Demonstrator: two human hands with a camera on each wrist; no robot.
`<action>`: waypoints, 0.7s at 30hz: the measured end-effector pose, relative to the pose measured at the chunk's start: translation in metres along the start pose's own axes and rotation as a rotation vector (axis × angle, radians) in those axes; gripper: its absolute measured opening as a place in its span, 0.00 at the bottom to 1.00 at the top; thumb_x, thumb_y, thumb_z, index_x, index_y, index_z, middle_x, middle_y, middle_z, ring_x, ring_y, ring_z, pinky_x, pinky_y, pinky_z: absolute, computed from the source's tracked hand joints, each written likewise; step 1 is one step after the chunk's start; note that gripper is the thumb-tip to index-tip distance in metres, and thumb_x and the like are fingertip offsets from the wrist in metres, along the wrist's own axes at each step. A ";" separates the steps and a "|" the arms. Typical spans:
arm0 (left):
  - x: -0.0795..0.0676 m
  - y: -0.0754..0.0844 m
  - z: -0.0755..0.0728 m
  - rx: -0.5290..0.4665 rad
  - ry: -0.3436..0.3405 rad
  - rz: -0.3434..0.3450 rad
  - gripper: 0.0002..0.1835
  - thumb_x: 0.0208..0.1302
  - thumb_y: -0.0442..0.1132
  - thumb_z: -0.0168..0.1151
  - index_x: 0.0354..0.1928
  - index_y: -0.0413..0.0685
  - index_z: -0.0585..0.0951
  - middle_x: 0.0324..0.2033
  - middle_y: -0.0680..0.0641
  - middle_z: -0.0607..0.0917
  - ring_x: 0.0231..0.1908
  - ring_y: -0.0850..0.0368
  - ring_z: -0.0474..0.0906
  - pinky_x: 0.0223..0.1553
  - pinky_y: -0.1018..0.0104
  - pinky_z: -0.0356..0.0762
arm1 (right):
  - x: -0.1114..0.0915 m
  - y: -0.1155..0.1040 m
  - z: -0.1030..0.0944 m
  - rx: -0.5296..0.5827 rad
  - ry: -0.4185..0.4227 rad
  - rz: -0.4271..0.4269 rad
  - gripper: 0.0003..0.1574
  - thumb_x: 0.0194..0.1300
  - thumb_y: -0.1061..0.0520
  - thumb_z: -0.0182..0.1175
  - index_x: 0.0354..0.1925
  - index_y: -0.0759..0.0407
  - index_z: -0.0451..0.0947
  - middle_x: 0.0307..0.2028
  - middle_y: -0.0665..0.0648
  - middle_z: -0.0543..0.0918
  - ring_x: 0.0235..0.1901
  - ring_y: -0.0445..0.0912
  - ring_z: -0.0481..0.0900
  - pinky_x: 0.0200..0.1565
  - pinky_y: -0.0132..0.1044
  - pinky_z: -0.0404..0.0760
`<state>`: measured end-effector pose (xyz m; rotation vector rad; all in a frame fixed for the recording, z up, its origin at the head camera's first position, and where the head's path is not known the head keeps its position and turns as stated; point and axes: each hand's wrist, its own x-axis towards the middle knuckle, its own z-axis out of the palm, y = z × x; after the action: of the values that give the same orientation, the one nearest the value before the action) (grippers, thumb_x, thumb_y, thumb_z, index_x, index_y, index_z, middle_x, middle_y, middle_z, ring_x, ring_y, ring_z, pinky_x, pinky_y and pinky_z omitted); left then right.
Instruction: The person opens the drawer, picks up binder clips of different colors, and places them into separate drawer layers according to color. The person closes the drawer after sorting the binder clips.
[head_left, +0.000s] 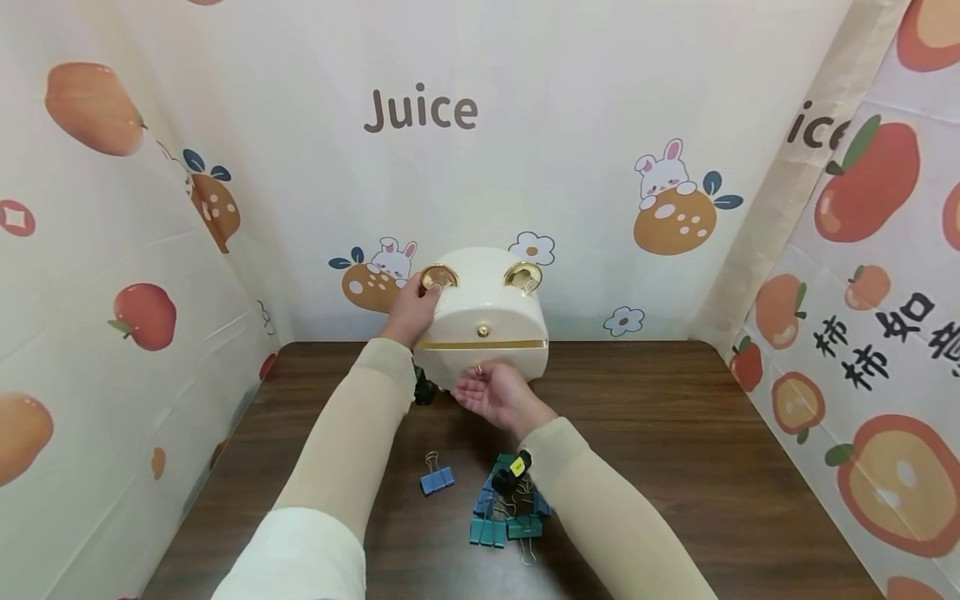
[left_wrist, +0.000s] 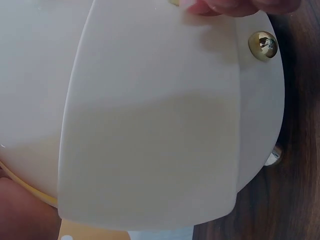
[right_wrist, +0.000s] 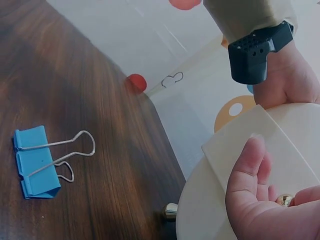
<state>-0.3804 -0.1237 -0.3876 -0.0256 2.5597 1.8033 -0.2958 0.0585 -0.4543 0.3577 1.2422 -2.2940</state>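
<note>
A glossy white storage box with gold rings and a gold upper knob stands against the back wall. My left hand holds its upper left side, the thumb against the left gold ring. At the lower front, the drawer front juts out a little from the body. My right hand, palm turned up, pinches the drawer's small gold knob between thumb and fingers. Gold feet, one of them a foot, show under the box.
One blue binder clip lies apart on the dark wooden table. Several blue and teal binder clips are piled beneath my right wrist. Printed cloth walls enclose the table at the back and both sides.
</note>
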 end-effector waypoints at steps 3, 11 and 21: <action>-0.001 0.001 0.000 -0.011 -0.004 -0.036 0.26 0.81 0.54 0.50 0.75 0.58 0.68 0.69 0.50 0.73 0.63 0.50 0.70 0.68 0.47 0.65 | -0.004 0.002 -0.001 0.001 -0.004 -0.002 0.15 0.82 0.57 0.40 0.44 0.67 0.69 0.38 0.63 0.79 0.44 0.55 0.83 0.57 0.50 0.80; 0.000 0.000 0.000 -0.007 0.000 -0.042 0.25 0.81 0.54 0.50 0.74 0.59 0.68 0.68 0.49 0.73 0.62 0.50 0.70 0.67 0.46 0.66 | -0.014 0.009 -0.001 -0.001 -0.038 -0.005 0.15 0.83 0.56 0.41 0.44 0.66 0.69 0.38 0.64 0.79 0.38 0.52 0.84 0.54 0.48 0.82; 0.005 -0.003 0.000 -0.029 -0.010 -0.038 0.26 0.81 0.54 0.50 0.75 0.59 0.67 0.68 0.50 0.73 0.63 0.50 0.70 0.68 0.47 0.64 | -0.026 0.016 -0.006 0.004 -0.058 0.009 0.15 0.83 0.55 0.43 0.45 0.66 0.69 0.38 0.63 0.81 0.41 0.54 0.84 0.64 0.53 0.74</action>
<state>-0.3850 -0.1246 -0.3904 -0.0647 2.5090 1.8223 -0.2656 0.0645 -0.4572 0.2952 1.2054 -2.2828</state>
